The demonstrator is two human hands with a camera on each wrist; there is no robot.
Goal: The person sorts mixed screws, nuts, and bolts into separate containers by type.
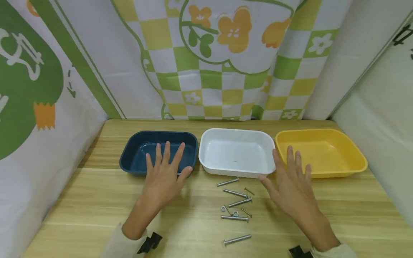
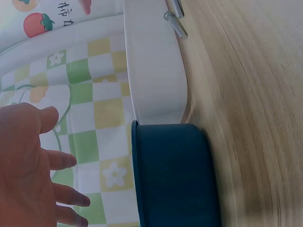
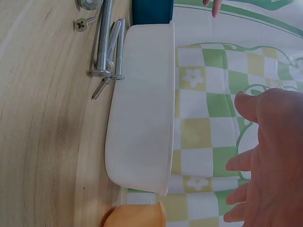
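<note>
My left hand [image 1: 164, 179] is spread above the front of the dark blue tray [image 1: 129, 157], its fingers straight and holding nothing. Over the gap between the white tray [image 1: 235, 154] and the yellow tray [image 1: 335, 154] hovers my right hand [image 1: 292, 186], fingers extended, nothing in it. Between the hands, several long bolts [image 1: 235, 218] lie loose on the wooden table with small screws [image 1: 246, 213] and two nuts [image 1: 236, 214]. One bolt [image 1: 237, 239] lies nearer the front, apart from the others. In the right wrist view, bolts [image 3: 105, 42] lie beside the white tray.
The three trays stand in a row toward the back of the wooden table [image 1: 193, 236]. Behind them hangs a checked, flowered cloth [image 1: 211, 79]. A printed cloth [image 1: 64, 150] closes the left side, and a pale one [image 1: 380, 118] the right.
</note>
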